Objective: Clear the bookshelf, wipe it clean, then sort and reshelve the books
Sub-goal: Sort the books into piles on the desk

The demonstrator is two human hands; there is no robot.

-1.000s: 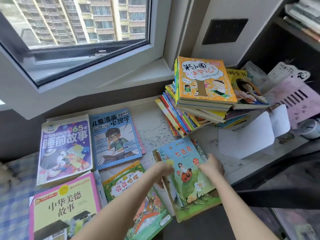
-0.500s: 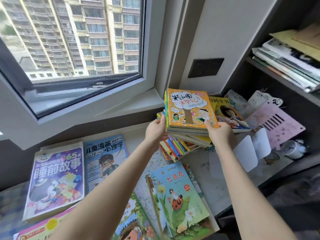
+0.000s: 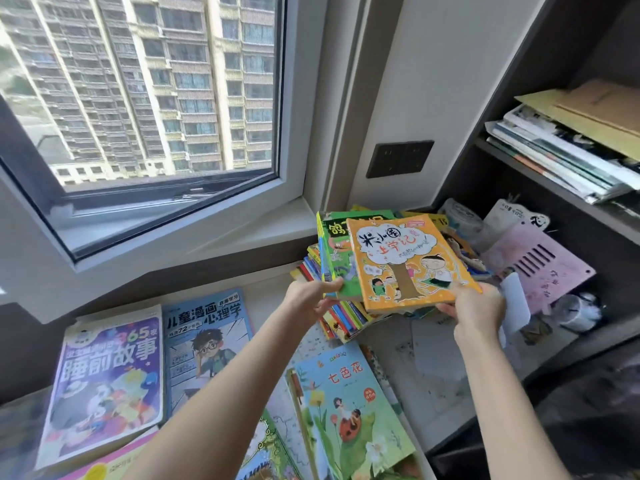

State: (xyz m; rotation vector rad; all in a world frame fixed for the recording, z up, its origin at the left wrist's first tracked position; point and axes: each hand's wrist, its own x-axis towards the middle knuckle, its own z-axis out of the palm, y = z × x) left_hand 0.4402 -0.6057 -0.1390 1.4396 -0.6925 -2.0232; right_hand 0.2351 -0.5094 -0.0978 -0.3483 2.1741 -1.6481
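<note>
Right hand (image 3: 479,308) grips the lower right corner of the orange book (image 3: 408,261), fingers curled underneath and the thumb hidden behind the hand. Left hand (image 3: 311,297) pinches the near corner of the green book (image 3: 337,261), thumb on the cover and fingers tucked below. The orange book overlaps the green one and covers most of it, so only part of the green title shows. Both are held tilted just above the stack of books (image 3: 341,317), whose coloured spines fan out below; whether the green book touches the stack, I cannot tell. Nearer on the desk (image 3: 436,358) lies the flower book (image 3: 349,403), flat, with its lower edge cut off by the frame. The left forearm crosses another cover beside it and hides most of that. Further left lie the blue comic book (image 3: 204,341) and the purple storybook (image 3: 107,379). To the right, a pink slotted board (image 3: 540,268) leans in the shelf (image 3: 554,188), a white card (image 3: 516,303) is partly behind the right hand, and a paper pile (image 3: 561,150) runs off the frame's edge.
</note>
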